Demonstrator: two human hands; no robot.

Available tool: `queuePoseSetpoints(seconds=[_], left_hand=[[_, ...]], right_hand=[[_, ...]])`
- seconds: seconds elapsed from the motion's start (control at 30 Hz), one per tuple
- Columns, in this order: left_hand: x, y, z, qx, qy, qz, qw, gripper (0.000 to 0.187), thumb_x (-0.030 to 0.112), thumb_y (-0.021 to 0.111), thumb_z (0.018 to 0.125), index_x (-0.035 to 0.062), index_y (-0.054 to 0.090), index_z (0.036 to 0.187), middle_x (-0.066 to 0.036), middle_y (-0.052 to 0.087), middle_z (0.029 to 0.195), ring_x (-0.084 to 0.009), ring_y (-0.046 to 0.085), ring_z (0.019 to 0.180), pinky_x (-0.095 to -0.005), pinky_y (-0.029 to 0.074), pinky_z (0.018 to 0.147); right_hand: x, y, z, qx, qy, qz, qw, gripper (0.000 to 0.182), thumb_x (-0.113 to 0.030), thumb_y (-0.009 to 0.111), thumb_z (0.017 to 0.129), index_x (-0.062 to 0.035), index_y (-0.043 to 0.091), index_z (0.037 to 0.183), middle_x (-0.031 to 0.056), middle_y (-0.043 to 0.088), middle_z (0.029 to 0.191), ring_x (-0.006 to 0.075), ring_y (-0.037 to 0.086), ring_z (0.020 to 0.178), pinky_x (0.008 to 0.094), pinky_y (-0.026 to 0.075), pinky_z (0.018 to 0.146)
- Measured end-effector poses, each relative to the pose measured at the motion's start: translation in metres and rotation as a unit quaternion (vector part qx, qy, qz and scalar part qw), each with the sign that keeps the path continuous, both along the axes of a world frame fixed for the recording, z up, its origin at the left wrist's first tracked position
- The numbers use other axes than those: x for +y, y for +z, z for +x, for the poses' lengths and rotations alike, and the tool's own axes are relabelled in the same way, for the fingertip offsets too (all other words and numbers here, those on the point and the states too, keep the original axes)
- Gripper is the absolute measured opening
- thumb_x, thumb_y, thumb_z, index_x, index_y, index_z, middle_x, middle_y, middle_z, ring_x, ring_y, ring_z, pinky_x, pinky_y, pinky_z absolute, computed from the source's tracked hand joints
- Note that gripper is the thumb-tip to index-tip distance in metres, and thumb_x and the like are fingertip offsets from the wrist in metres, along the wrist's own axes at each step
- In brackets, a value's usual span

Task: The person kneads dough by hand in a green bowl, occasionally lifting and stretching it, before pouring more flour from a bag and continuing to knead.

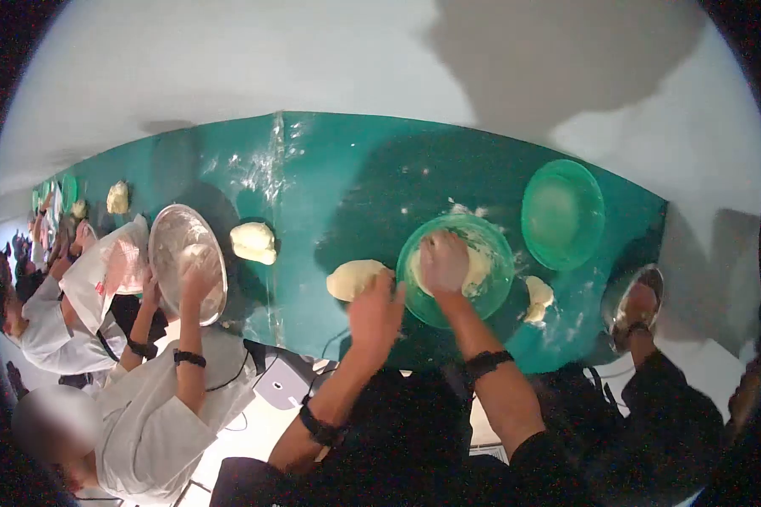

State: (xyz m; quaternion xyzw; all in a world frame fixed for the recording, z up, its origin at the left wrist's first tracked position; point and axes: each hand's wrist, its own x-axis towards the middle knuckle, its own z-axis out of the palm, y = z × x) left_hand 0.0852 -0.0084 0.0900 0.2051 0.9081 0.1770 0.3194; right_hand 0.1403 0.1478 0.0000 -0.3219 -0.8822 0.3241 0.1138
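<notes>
A green bowl (503, 287) with pale flour or dough inside stands on the green table in front of me. My right hand (444, 260) reaches down into it, fingers bent into the pale mass; what they hold is hidden. Left of the bowl lies a smooth oval piece of dough (351, 280). My left hand (377, 311) touches the dough's right side, its fingers between the dough and the bowl's left rim. Black bands are on both my wrists.
Another green bowl (562, 214) stands at the right, with a dough lump (539, 298) nearer. To the left, a person in white works in a metal bowl (217, 313) beside more dough (254, 242). At the far right, another person's hand (641, 304) is in a bowl. Flour marks the green table (330, 169).
</notes>
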Motion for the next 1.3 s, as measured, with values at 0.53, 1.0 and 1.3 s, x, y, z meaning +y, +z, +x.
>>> queuePoseSetpoints(seconds=[0.53,1.0,1.3], left_hand=[[-0.005,-0.029,-0.106,0.052,-0.023,0.131,0.990,0.060,0.028,0.081,0.083,0.0072,0.057,0.134,-0.020,0.064,0.125,-0.0420,0.057,0.118,-0.0543,0.051,0.092],[0.023,-0.052,-0.005,-0.042,0.103,0.159,0.981,0.034,0.027,0.071,0.096,0.0070,0.058,0.121,-0.023,0.067,0.110,-0.0451,0.065,0.096,-0.0548,0.051,0.084],[0.021,-0.065,0.011,-0.102,0.163,0.208,0.959,0.031,0.025,0.059,0.102,0.0093,0.052,0.129,-0.026,0.070,0.084,-0.0511,0.067,0.081,-0.0579,0.050,0.070]], right_hand=[[0.024,0.058,0.105,-0.114,0.025,-0.039,0.992,0.044,-0.025,0.064,0.097,0.0012,0.059,0.131,0.0259,0.059,0.133,0.0456,0.053,0.127,0.0533,0.038,0.116],[0.044,0.020,0.061,-0.268,-0.016,-0.225,0.937,0.067,-0.035,0.087,0.076,-0.0007,0.060,0.127,0.0232,0.058,0.125,0.0373,0.059,0.119,0.0455,0.049,0.102],[-0.003,-0.029,0.073,0.020,-0.177,-0.388,0.904,0.046,-0.030,0.073,0.094,-0.0038,0.062,0.130,0.0152,0.066,0.122,0.0298,0.061,0.119,0.0412,0.047,0.104]])
